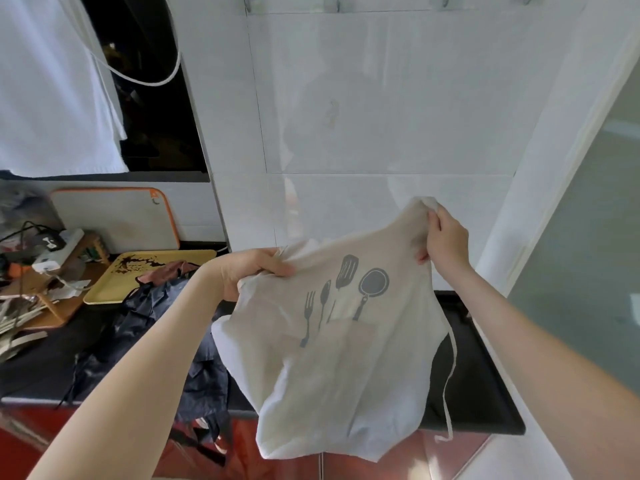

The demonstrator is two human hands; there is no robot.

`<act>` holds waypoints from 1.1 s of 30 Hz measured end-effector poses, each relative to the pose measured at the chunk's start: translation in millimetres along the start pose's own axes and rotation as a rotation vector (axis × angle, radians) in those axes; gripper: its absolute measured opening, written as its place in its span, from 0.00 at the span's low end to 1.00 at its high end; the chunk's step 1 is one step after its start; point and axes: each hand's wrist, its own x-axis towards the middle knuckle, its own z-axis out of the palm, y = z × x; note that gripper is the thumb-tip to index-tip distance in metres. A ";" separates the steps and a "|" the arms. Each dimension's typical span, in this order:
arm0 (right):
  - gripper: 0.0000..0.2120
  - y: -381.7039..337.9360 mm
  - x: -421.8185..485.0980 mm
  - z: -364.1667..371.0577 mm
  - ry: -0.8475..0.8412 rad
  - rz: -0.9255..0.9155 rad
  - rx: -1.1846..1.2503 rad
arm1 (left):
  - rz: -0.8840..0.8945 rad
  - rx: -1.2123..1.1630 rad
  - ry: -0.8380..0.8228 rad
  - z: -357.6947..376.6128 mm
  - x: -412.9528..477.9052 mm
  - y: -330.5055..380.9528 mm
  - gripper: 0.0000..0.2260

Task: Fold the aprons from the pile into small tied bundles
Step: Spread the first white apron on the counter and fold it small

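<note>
A white apron [332, 358] printed with grey kitchen utensils hangs in the air in front of me, above the black counter [485, 393]. My left hand [249, 271] grips its upper left edge. My right hand [446, 240] pinches its upper right corner, held higher. A white tie strap [452, 368] dangles down the apron's right side. On the counter to the left lies a pile of dark aprons [156, 327], partly hidden behind my left forearm, with a pinkish one [166, 271] at the back.
A yellow tray [114, 285] stands behind the pile. A white cutting board with an orange rim [117, 216] leans on the wall. Cables, a power strip [59, 244] and clutter fill the far left. White cloth [52, 91] hangs top left. The white tiled wall is straight ahead.
</note>
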 end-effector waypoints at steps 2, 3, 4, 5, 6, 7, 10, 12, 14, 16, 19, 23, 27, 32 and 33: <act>0.15 -0.2 -2.3 -8.0 0.020 0.015 0.063 | 0.034 -0.003 0.069 14.5 -5.6 2.3 0.23; 0.16 -0.4 -4.5 -12.3 0.026 0.001 0.080 | 0.059 0.003 0.109 22.9 -11.1 2.6 0.22; 0.16 -0.2 -4.9 -14.9 0.045 -0.024 0.088 | 0.084 0.009 0.146 28.7 -14.0 2.7 0.18; 0.16 -1.3 -5.0 -17.4 0.069 -0.049 0.099 | 0.106 0.012 0.187 31.8 -16.2 2.1 0.14; 0.16 -2.8 -5.6 -19.5 0.084 -0.079 0.122 | 0.120 0.005 0.244 36.5 -19.9 1.0 0.10; 0.15 -3.8 -5.6 -20.1 0.094 -0.104 0.133 | 0.130 -0.003 0.292 36.2 -20.0 -0.8 0.10; 0.16 1.0 -9.8 -18.2 0.093 -0.128 0.135 | 0.142 0.066 0.383 40.4 -21.2 -6.9 0.12; 0.18 7.5 -11.1 -18.6 0.080 -0.147 0.129 | 0.145 0.168 0.446 38.8 -16.0 -11.2 0.12; 0.19 12.1 -10.0 -18.9 0.066 -0.172 0.106 | 0.204 0.193 0.507 33.1 -8.1 -15.7 0.13; 0.20 15.1 -6.0 -17.5 0.046 -0.184 0.072 | 0.250 0.157 0.542 25.5 3.5 -19.9 0.13; 0.20 19.9 -2.7 -11.1 0.014 -0.172 0.034 | 0.211 0.188 0.570 12.1 26.0 -28.7 0.16; 0.17 29.2 6.2 7.5 -0.049 -0.172 -0.015 | 0.015 0.708 0.711 -9.4 54.9 -32.3 0.31; 0.11 26.0 14.8 48.9 -0.291 -0.278 -0.165 | 0.332 0.928 0.724 -8.1 84.0 -10.6 0.44; 0.10 23.9 24.1 114.7 -0.556 -0.304 -0.236 | 0.502 1.285 0.520 -14.9 149.1 -2.2 0.32; 0.09 28.3 27.0 125.1 -0.589 -0.269 -0.246 | 0.503 1.272 0.503 -19.3 161.0 -3.5 0.25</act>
